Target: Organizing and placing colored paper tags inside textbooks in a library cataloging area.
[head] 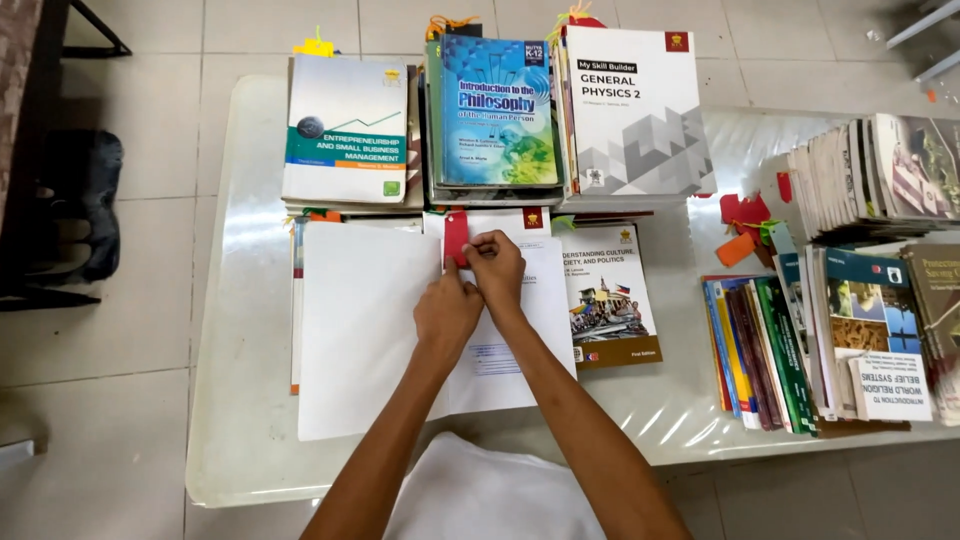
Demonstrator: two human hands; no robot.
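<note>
An open white book (365,330) lies on the white table (240,300) in front of me. At the top of its spine sits a small red paper tab (456,238). My left hand (447,310) rests on the open pages with its fingers touching the lower end of the tab. My right hand (495,265) pinches the tab from the right side. Both forearms reach up from the bottom of the view.
Three stacks of textbooks (495,115) stand along the far table edge. Another book (610,295) lies right of the open one. More books (800,350) are fanned and piled at the right, with red and orange tabs (745,225) beside them. A dark chair (70,200) stands left.
</note>
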